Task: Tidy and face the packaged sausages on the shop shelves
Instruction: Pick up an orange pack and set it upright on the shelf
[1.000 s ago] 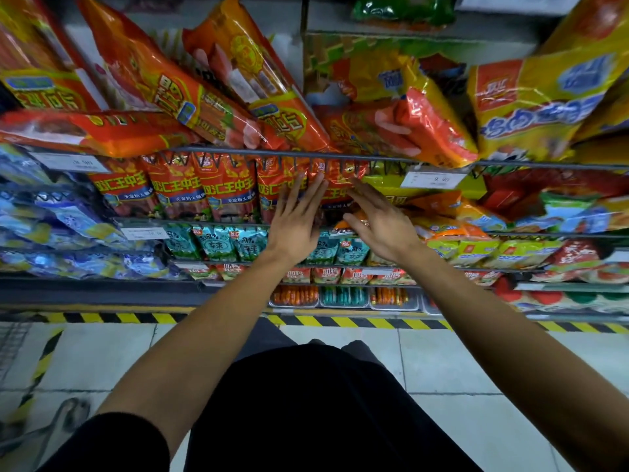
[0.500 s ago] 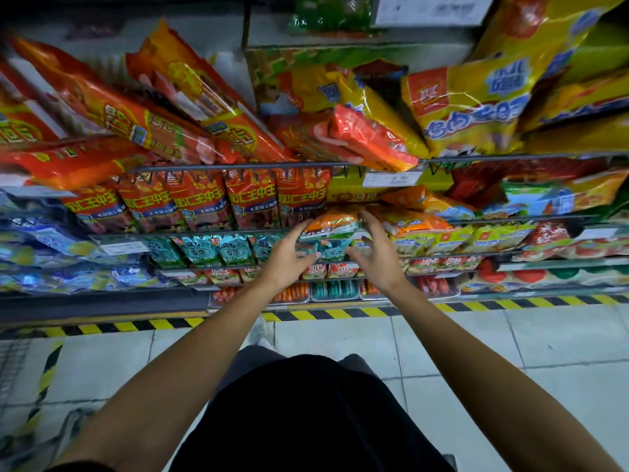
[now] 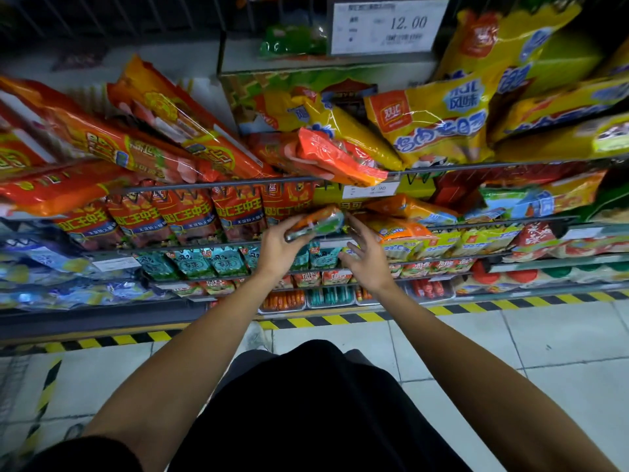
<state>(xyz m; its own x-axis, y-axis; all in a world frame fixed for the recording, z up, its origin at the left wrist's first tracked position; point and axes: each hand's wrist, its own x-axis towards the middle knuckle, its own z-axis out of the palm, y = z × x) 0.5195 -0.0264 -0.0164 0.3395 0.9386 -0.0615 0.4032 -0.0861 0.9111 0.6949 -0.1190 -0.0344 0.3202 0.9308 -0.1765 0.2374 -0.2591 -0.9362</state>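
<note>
Sausage pack lifted at the frame centre.
The left hand [image 3: 277, 248] grips the orange-green sausage pack [image 3: 318, 223] by its near edge; the right hand [image 3: 369, 258] hovers beside it, spread and empty. Likely light, soft, slippery film: support both ends.

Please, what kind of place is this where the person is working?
Most likely a grocery shop or supermarket aisle. Tiered wire shelves are packed with packaged sausages, printed price tags sit on the shelf edges, and yellow-black hazard tape runs along the tiled floor at the shelf base.
</note>
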